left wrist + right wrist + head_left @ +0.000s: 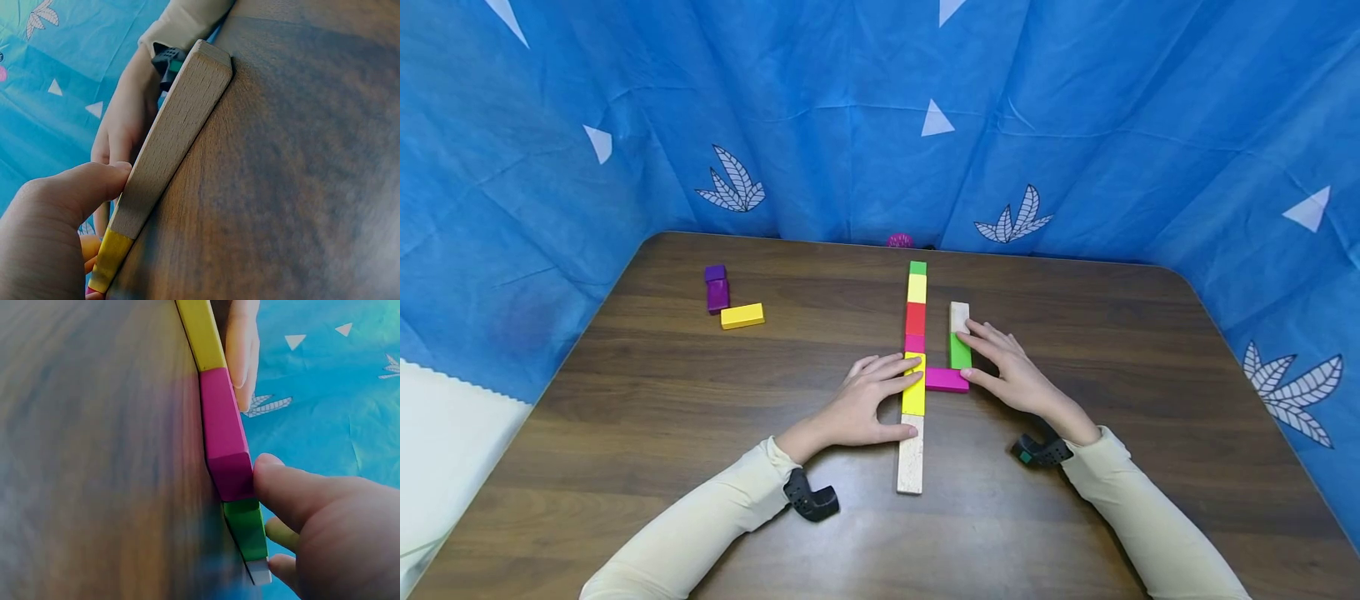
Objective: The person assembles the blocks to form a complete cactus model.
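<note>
Plainly, the left hand (872,404) lies slanted inward with fingers spread and nearly straight, clasping nothing; its foremost fingertips rest on the bright yellow rectangular block (913,400), while its thumb touches the pale wooden rectangular block (910,467) set against that block's near end; the right hand (1015,375), to the right of the bright yellow block, is also relaxed and extended, grasping nothing, its thumb at the outer end of the magenta rectangular block (946,381), its other fingertips along the green rectangular block (960,354) and the whitish wooden block (959,315); the magenta one juts rightward from the bright yellow block, with the green and then the whitish one running away from its outer end; both forearms, in cream sleeves (700,525), angle in from the near side, a black device (811,497) at each wrist.

Beyond the bright yellow block, in line, come a short pink block (914,343), a red block (915,318), a pale yellow block (917,288) and a small green end block (917,267); well to its left, on the brown wood-grain table (820,283), sit two purple blocks (718,296) and a golden yellow block (742,316); farthest off hangs a blue patterned cloth (850,150).
</note>
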Tool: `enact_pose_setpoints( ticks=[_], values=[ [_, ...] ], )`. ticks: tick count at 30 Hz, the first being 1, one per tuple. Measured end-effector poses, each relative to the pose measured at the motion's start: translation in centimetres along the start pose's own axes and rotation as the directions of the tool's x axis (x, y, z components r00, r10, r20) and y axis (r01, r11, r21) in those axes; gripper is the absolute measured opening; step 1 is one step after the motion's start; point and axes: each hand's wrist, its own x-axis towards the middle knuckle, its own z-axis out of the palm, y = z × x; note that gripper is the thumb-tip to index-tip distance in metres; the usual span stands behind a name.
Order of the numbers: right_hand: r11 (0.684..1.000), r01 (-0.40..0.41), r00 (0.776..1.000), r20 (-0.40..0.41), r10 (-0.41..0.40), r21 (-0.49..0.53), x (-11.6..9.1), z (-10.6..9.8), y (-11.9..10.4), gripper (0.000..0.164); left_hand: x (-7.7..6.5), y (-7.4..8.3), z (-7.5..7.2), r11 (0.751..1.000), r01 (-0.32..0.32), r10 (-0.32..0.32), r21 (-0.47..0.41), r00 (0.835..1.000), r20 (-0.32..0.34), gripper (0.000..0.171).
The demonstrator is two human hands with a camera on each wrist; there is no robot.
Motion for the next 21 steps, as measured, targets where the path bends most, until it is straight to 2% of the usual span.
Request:
enact_pose_setpoints(
  ticks=[8, 12, 15, 18, 21],
  values=[
    [1.000, 0.005, 1.000, -0.006, -0.006, -0.027, 0.0, 0.2, 0.2, 0.062, 0.1, 0.0, 0.2, 1.000, -0.004, 0.004, 0.014, 1.000, -0.009, 0.077],
    [0.999, 0.006, 1.000, -0.006, -0.006, -0.032, -0.1, 0.2, 0.2, 0.062, 0.2, -0.1, -0.3, 0.998, 0.000, -0.002, -0.064, 1.000, -0.027, 0.076],
    [0.999, 0.008, 1.000, -0.007, -0.008, -0.033, -0.1, 0.3, 0.2, 0.062, 0.3, -0.7, -1.6, 0.990, 0.031, -0.042, -0.137, 0.996, -0.083, 0.075],
    [0.999, 0.013, 1.000, -0.008, -0.013, -0.030, -0.1, 0.3, 0.3, 0.062, 0.1, -1.9, -3.4, 0.978, 0.089, -0.123, -0.188, 0.976, -0.177, 0.071],
    [0.999, 0.018, 1.000, -0.008, -0.019, -0.030, -0.2, 0.3, 0.3, 0.061, -0.5, -3.3, -5.4, 0.960, 0.138, -0.208, -0.243, 0.935, -0.289, 0.062]
  ],
)
